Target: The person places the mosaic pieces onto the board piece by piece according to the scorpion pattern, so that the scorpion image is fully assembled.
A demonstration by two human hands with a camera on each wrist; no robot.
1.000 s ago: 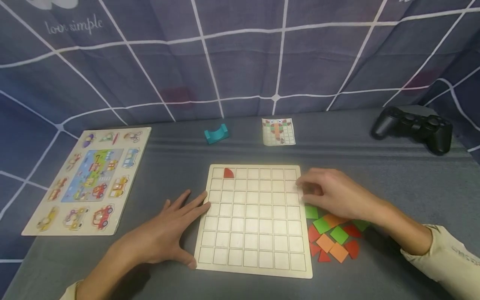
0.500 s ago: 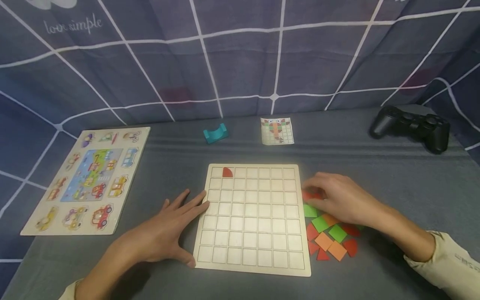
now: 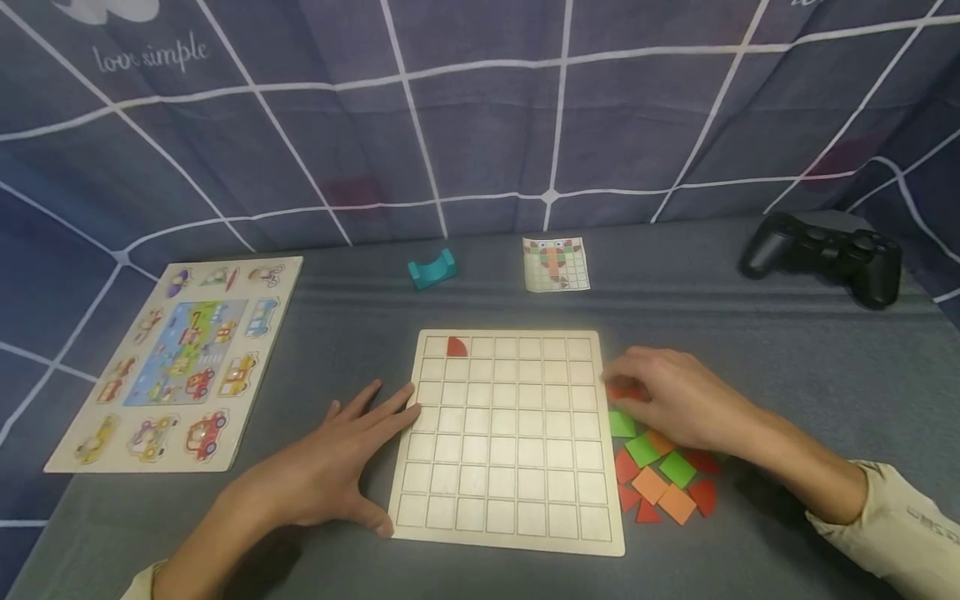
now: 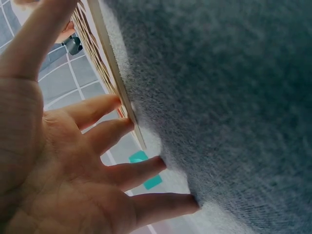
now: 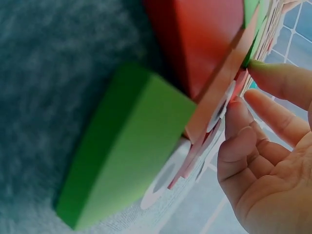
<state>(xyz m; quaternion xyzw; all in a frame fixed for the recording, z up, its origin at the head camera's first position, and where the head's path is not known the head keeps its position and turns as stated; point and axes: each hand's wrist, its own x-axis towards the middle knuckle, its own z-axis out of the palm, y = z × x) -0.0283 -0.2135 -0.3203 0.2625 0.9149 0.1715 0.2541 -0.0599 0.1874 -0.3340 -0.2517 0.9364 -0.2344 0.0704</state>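
Note:
My left hand is spread beside the pale wooden grid board, fingertips and thumb along its left edge. In the left wrist view, two fingertips meet the board's edge and the others rest on the grey surface. A red quarter-round piece lies in the top row of the grid. At the board's right side, my right hand has its fingers bent over the upper end of a pile. Its fingertips are at a red piece; I cannot tell if they pinch it. A green piece lies nearest that wrist camera.
Green squares, orange squares and red pieces lie by the board. Behind stand a small pattern card, a teal curved block and a black game controller. A picture puzzle board lies left.
My right hand has drawn back slightly from the board's right edge and down to the pile, uncovering red under its fingers. Over the last half second it is nearly still. My left hand stays put.

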